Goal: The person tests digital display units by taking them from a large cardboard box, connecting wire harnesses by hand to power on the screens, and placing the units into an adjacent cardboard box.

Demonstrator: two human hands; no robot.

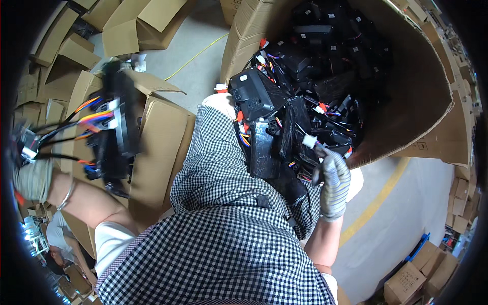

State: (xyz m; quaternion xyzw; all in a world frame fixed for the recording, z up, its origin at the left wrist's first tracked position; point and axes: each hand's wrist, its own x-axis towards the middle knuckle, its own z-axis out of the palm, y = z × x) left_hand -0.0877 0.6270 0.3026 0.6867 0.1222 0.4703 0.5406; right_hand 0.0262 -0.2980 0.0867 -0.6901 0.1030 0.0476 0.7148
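My left hand (33,178), in a pale work glove, is raised at the far left and closed round a bundle of wires, its fingertips partly cut off by the rim. From it coloured and black wires (96,117) run to a black plastic unit (119,122), blurred, above an open carton. My right hand (334,188), in a striped grey glove, is at the near side of a heap of black wired units (254,94). Its thumb and forefinger are apart; the forefinger tip is by a white plug connector (309,141). I see nothing held there.
A large cardboard box (417,127) lies tipped towards me, its black units spilling between my legs. Left of my legs stands an open carton (165,147). More cartons (147,25) are at the back left. A yellow cable (198,55) crosses the floor. Another person (63,244) is at lower left.
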